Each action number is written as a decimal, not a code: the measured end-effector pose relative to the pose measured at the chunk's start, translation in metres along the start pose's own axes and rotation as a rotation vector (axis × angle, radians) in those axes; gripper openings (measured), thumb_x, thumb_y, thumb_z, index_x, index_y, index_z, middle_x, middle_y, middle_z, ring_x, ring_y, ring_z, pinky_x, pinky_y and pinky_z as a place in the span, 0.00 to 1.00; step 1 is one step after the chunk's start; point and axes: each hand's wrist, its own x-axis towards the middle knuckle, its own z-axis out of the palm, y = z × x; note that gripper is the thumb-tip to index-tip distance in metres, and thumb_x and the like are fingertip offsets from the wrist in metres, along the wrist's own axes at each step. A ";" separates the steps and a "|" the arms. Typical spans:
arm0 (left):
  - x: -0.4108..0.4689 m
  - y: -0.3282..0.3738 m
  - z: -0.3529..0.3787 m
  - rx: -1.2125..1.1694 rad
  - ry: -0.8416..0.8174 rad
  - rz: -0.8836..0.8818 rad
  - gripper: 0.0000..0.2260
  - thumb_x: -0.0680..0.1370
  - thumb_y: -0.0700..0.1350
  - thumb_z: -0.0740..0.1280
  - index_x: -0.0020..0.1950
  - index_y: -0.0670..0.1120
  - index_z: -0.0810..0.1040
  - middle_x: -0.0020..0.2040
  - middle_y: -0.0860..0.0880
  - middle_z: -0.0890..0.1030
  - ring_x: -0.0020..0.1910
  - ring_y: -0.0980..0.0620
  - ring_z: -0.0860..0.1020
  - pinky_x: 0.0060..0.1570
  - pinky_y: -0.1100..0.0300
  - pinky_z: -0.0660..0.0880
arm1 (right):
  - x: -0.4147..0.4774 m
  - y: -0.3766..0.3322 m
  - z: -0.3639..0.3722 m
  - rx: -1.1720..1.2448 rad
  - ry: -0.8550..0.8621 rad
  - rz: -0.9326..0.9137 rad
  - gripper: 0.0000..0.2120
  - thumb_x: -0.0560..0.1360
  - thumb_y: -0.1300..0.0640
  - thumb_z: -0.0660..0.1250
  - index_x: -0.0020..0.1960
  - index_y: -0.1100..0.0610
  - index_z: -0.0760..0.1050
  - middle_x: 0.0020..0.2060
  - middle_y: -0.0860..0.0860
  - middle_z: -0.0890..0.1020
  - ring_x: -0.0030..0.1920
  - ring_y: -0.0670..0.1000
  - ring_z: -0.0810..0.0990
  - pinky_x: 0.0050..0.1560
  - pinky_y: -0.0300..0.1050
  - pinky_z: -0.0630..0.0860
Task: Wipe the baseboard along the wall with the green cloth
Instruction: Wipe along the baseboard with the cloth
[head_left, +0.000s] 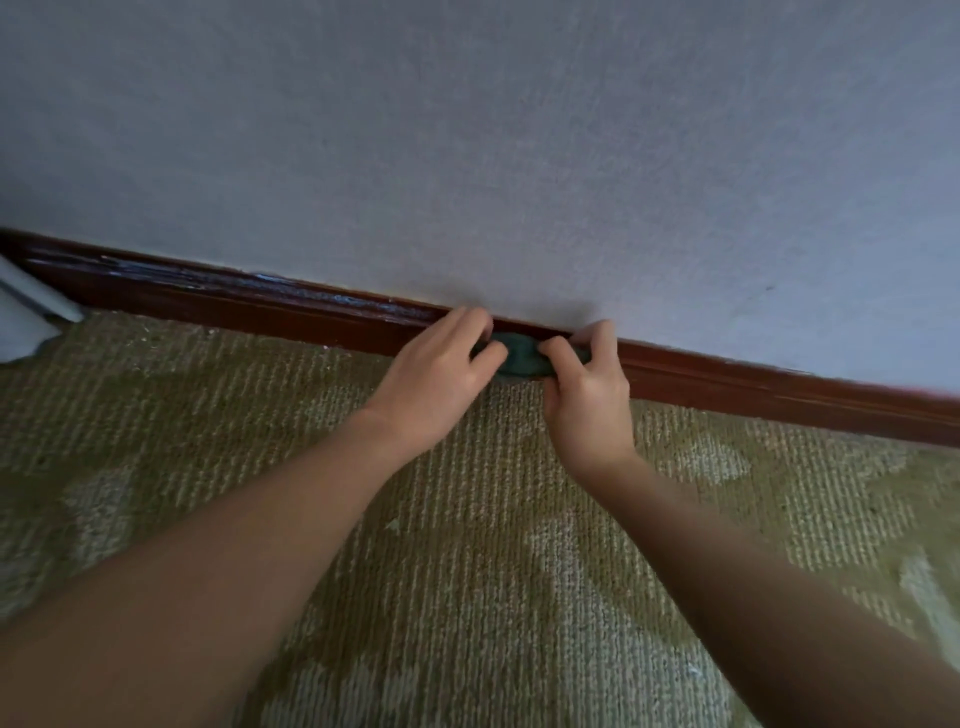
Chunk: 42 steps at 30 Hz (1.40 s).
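A dark red-brown wooden baseboard (249, 306) runs along the foot of the wall from far left to lower right. Against it, near the middle, sits a bunched dark green cloth (521, 357). My left hand (441, 374) grips the cloth's left end and my right hand (587, 384) grips its right end, both pressed close to the baseboard. Only the cloth's middle shows between my fingers; the rest is hidden under my hands.
A pale grey-blue textured wall (467, 156) rises above the baseboard. Patterned olive and beige carpet (467, 519) covers the floor. A white object (26, 317) stands at the far left edge, touching the baseboard.
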 end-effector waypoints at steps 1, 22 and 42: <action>-0.002 -0.001 0.000 0.011 0.009 0.013 0.15 0.79 0.47 0.55 0.54 0.38 0.74 0.48 0.45 0.75 0.48 0.52 0.68 0.45 0.61 0.62 | -0.001 -0.003 0.003 0.010 0.005 -0.002 0.13 0.61 0.79 0.68 0.43 0.68 0.75 0.42 0.67 0.73 0.35 0.64 0.75 0.25 0.53 0.76; 0.005 0.008 -0.020 0.230 -0.144 0.263 0.10 0.68 0.29 0.62 0.46 0.29 0.79 0.42 0.34 0.79 0.40 0.38 0.79 0.31 0.53 0.76 | 0.003 0.005 -0.012 -0.017 -0.036 -0.025 0.13 0.67 0.74 0.68 0.52 0.68 0.77 0.45 0.67 0.73 0.35 0.65 0.76 0.29 0.58 0.78; -0.010 -0.029 -0.032 -0.047 -0.013 -0.201 0.14 0.79 0.49 0.56 0.54 0.40 0.74 0.43 0.55 0.73 0.47 0.49 0.71 0.48 0.56 0.67 | 0.016 -0.035 0.017 0.053 -0.033 0.013 0.12 0.65 0.71 0.71 0.48 0.67 0.78 0.47 0.65 0.75 0.37 0.63 0.77 0.32 0.52 0.77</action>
